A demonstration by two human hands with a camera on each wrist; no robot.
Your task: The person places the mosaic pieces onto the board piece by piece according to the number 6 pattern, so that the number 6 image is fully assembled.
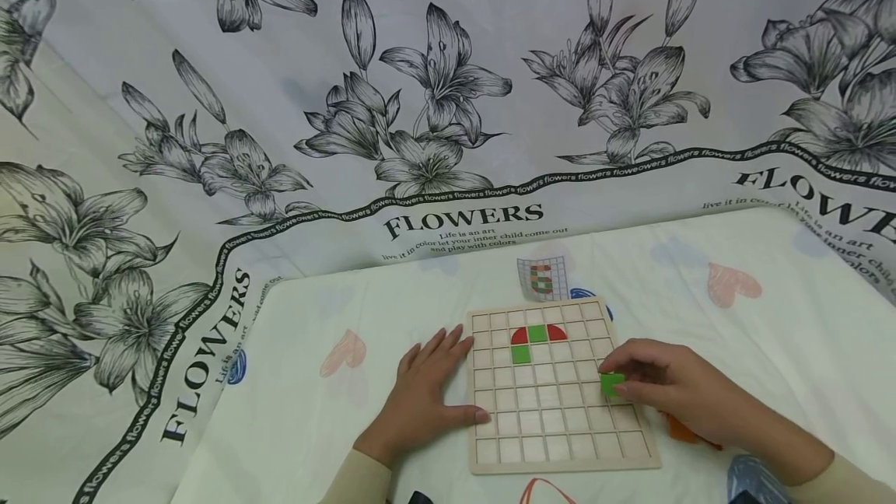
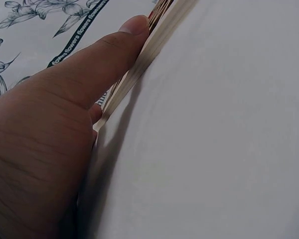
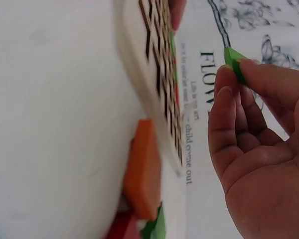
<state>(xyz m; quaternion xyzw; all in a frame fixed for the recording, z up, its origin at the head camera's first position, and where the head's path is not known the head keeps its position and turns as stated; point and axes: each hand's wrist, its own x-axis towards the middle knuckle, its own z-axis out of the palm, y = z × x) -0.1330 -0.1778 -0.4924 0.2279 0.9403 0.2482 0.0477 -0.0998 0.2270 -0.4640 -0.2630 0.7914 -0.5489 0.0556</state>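
At the gridded wooden board [image 1: 560, 467], right grip [image 1: 675, 383] pinches a square-faced green block [image 1: 610, 384]; left grip [image 1: 421, 395] lies wide.

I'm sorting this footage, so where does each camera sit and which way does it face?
Head: worn on the head, facing forward and down at the grid board; left hand, right hand and sleeves show.
Left wrist: on that wrist, facing the board's edge; part of the left hand shows.
Right wrist: on that wrist, facing the right hand, which pinches a green block.
Head and right wrist views share board and green block.
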